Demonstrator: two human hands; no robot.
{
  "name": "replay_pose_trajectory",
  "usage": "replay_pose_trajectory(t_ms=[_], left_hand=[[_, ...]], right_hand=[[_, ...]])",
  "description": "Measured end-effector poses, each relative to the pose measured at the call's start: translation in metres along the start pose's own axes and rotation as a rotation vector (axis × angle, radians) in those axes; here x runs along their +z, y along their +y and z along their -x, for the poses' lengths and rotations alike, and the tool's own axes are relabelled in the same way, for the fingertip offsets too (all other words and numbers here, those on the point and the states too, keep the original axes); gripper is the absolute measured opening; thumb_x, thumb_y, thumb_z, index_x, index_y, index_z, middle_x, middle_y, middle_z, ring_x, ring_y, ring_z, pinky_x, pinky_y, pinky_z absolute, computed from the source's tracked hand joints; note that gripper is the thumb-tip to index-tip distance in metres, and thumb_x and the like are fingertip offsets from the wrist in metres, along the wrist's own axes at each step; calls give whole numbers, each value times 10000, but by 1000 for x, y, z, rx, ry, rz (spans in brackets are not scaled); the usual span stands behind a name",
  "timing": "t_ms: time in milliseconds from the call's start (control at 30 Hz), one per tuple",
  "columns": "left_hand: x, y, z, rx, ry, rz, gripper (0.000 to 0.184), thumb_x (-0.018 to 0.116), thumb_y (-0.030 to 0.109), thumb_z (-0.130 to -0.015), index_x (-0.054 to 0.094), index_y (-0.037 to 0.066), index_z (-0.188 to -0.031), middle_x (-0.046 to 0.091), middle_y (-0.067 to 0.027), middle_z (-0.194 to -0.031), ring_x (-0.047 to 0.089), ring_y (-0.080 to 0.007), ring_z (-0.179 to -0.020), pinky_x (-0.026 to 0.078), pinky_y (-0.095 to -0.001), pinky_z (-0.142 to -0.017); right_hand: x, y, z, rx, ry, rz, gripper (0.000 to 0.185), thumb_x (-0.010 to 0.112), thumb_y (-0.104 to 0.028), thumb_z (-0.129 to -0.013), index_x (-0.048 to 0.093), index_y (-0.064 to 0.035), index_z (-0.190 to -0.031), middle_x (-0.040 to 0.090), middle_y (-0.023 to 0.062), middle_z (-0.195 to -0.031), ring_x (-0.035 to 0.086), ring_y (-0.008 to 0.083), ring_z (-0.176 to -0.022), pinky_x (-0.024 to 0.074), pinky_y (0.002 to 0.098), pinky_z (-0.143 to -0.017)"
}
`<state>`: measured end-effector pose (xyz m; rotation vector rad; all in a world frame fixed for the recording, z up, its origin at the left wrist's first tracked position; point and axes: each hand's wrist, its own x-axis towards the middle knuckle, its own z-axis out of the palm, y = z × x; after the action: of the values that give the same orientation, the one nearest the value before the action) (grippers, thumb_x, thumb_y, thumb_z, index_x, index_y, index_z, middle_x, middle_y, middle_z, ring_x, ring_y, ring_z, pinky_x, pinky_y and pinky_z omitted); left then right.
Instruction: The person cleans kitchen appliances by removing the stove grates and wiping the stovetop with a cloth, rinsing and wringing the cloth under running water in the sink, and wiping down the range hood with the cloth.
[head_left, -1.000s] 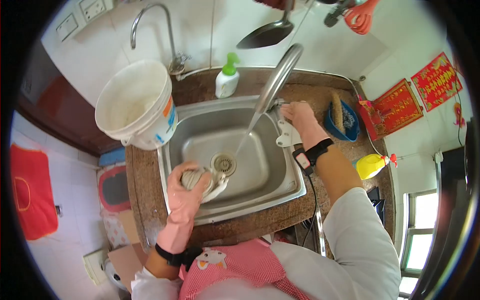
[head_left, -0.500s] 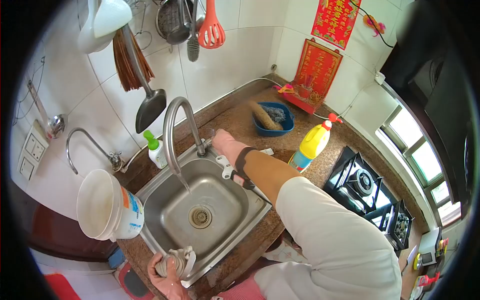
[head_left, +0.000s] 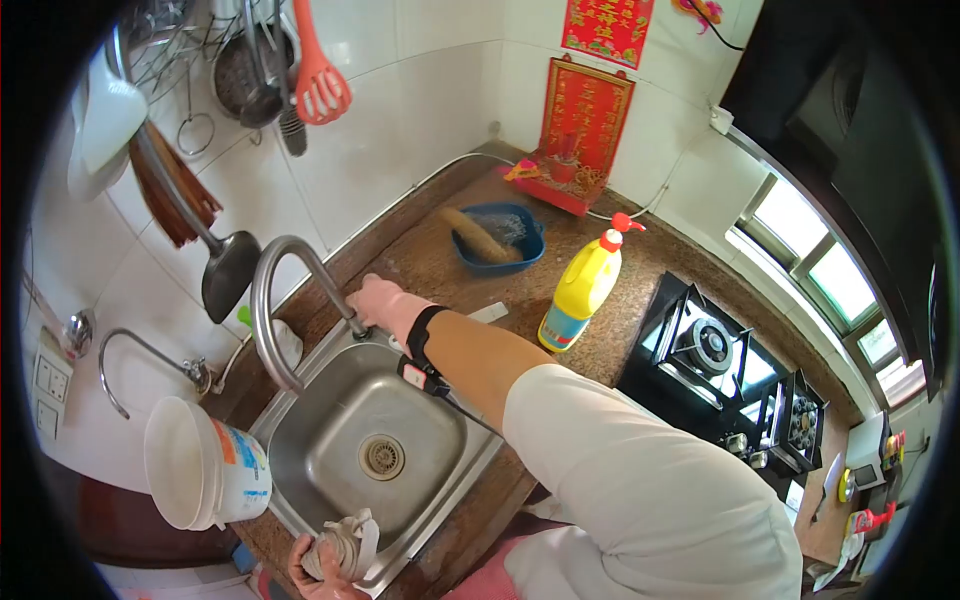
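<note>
1. From my feed, the pale bundled cloth (head_left: 347, 545) is at the bottom left of the frame, beside the near rim of the sink (head_left: 455, 485).
2. My left hand (head_left: 318, 582) grips it, fingers curled around its side.
3. I judge it light, soft and perhaps slippery if wet; the thick middle offers the best hold, clear of the loose end.
4. Mid-frame, my right hand (head_left: 378, 303) is at the tap's (head_left: 264, 318) base; I cannot tell whether its fingers are closed.

open space above sink basin (head_left: 400, 410), arched faucet (head_left: 268, 300) and white bucket (head_left: 200, 465) flanking its left
</note>
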<state>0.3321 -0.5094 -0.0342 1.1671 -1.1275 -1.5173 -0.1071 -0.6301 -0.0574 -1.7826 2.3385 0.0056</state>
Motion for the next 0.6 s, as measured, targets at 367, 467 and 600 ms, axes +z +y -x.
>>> replay_pose_trajectory(t_ms=[367,467,600], left_hand=[[73,29,7,615,-102,-442,273,650,134,-870,554,24,-1100,558,-108,-1173,519,-225,-1077,382,-359,-980],[105,43,36,407,-316,11,234,632,134,-884,552,29,-1076,555,-112,-1187,520,-212,-1082,397,-356,-975],[127,42,63,353,-624,216,190,568,159,-925,548,25,-1058,561,-113,-1175,525,-200,-1080,433,-346,-947]], right_hand=[[-11,-86,222,-339,354,-1085,639,653,-327,-838,419,4,-1332,592,189,-1131,568,336,-1049,447,384,-932],[-7,-115,295,-592,646,-799,836,662,-452,-828,292,12,-1417,444,213,-1358,439,349,-1252,343,409,-1050],[-12,-131,374,-397,693,-796,883,717,-354,-781,254,64,-1406,417,292,-1342,420,389,-1258,337,410,-1045]])
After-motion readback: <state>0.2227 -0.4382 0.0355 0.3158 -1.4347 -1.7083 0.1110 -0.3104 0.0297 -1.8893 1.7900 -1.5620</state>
